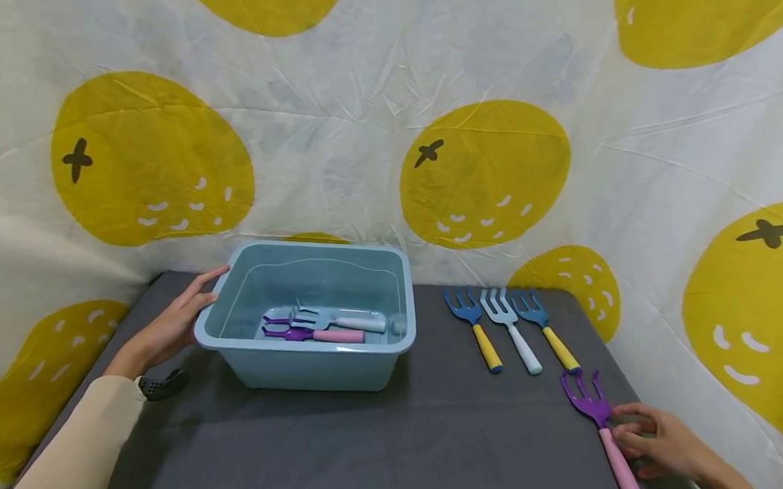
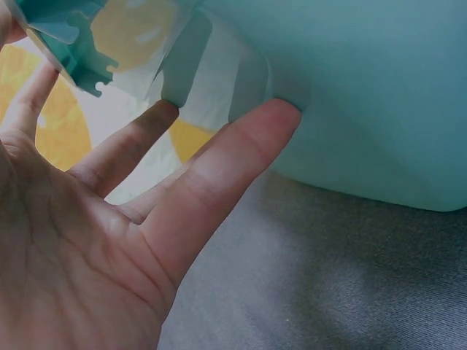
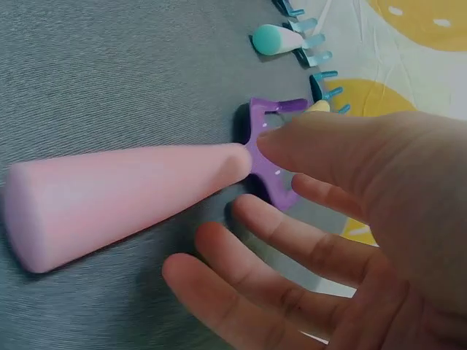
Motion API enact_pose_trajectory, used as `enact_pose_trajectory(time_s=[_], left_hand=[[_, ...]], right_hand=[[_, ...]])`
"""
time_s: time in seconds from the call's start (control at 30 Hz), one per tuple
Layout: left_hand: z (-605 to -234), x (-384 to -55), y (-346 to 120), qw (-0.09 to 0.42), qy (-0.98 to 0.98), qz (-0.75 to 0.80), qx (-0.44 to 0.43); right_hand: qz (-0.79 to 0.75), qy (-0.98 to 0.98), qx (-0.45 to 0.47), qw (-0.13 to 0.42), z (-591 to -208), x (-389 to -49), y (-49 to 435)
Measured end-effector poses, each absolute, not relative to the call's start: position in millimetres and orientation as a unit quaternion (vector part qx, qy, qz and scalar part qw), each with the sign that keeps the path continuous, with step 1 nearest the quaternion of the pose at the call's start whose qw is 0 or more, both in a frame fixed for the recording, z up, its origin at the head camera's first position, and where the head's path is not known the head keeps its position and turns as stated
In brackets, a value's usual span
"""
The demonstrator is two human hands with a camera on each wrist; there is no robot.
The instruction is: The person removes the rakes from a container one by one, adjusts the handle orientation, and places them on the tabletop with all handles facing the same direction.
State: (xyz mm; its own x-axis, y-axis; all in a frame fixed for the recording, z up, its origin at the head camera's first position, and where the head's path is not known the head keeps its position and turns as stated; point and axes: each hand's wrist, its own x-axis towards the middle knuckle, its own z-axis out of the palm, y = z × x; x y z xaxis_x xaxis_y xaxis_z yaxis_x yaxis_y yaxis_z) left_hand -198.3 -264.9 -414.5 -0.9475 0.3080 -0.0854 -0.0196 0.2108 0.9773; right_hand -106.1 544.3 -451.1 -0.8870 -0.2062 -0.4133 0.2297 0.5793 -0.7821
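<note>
My left hand (image 1: 169, 332) rests its outstretched fingers against the left end of a light blue plastic tub (image 1: 316, 371). In the left wrist view the thumb (image 2: 241, 149) touches the tub's outer wall. Beside a hand fork with purple tines and a pink handle (image 1: 622, 468), on the table at right, is my right hand (image 1: 665, 444). Its fingers are spread and loosely bent, the thumb tip over the fork's neck in the right wrist view, not wrapped round the handle (image 3: 131, 197). Inside the tub lie a purple-and-pink fork (image 1: 339, 336) and a pale blue-and-white fork (image 1: 360, 323).
Behind the right-hand fork lie a blue fork with a yellow handle (image 1: 487, 349), a pale blue fork with a white handle (image 1: 524, 350) and another blue-and-yellow fork (image 1: 560, 350). A fruit-print cloth (image 1: 342, 174) hangs behind the dark grey table (image 1: 352, 451).
</note>
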Motion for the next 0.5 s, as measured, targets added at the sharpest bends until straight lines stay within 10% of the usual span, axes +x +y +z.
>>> enact_pose_trajectory(time_s=[0.5], left_hand=[[-413.9,-197.8,-263.2,0.129,0.768,0.621,0.082]], right_hand=[[-0.320,0.911,-0.183,0.186,-350.1,-174.9,472.2]])
